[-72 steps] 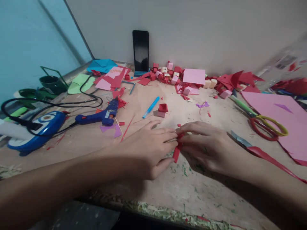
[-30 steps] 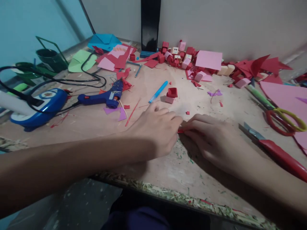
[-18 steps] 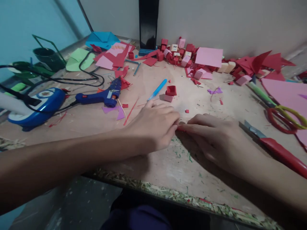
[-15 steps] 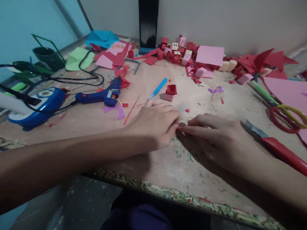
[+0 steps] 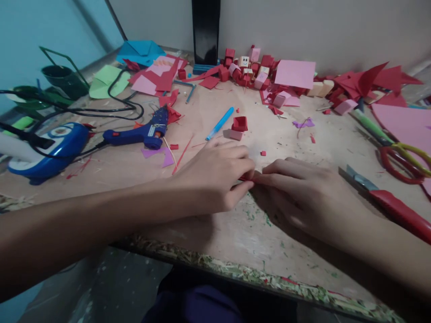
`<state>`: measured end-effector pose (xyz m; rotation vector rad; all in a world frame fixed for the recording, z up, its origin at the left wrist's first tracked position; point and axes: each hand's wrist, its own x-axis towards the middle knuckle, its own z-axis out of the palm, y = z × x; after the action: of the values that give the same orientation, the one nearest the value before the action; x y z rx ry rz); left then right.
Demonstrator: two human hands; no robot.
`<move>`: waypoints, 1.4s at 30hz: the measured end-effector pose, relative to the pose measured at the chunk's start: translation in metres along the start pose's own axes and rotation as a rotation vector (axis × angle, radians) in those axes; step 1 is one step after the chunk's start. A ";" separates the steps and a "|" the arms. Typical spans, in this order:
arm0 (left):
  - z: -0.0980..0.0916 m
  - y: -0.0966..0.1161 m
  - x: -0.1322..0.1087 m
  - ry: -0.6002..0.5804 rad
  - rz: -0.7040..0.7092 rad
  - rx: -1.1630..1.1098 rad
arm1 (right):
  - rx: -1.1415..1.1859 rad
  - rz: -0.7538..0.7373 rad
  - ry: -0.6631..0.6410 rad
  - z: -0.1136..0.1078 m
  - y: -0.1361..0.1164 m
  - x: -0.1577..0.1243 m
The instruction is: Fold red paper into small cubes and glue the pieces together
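Observation:
Between my two hands, low over the board, is a thin red paper piece (image 5: 246, 178), mostly covered by fingers. My left hand (image 5: 218, 175) is closed on its left end, thumb below and curled fingers above. Thumb and index of my right hand (image 5: 296, 184) pinch the other end, their tips nearly meeting the left hand's. Just beyond the fingers lie a tiny red cube (image 5: 263, 153), an open red paper box (image 5: 240, 123) with a pink block (image 5: 235, 134) against it, and a blue pen (image 5: 220, 123).
A blue glue gun (image 5: 141, 133) with its cable lies left, near a blue-and-white device (image 5: 50, 148). Red-handled cutters (image 5: 397, 211) and scissors (image 5: 400, 157) lie right. Red and pink paper blocks (image 5: 261, 80) line the back by a black upright object (image 5: 205, 33).
The fingertips have shifted slightly, and more of the red paper shows between my hands. The whole view has moved a little.

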<state>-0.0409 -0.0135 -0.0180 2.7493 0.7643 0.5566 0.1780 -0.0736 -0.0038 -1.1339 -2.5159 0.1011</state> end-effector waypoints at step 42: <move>0.003 0.007 0.009 -0.061 -0.154 -0.009 | 0.185 0.156 -0.086 -0.004 0.008 0.013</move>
<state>-0.0294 -0.0150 -0.0155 2.6569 0.9456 0.4410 0.1776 -0.0589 0.0016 -1.2715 -2.4275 0.4231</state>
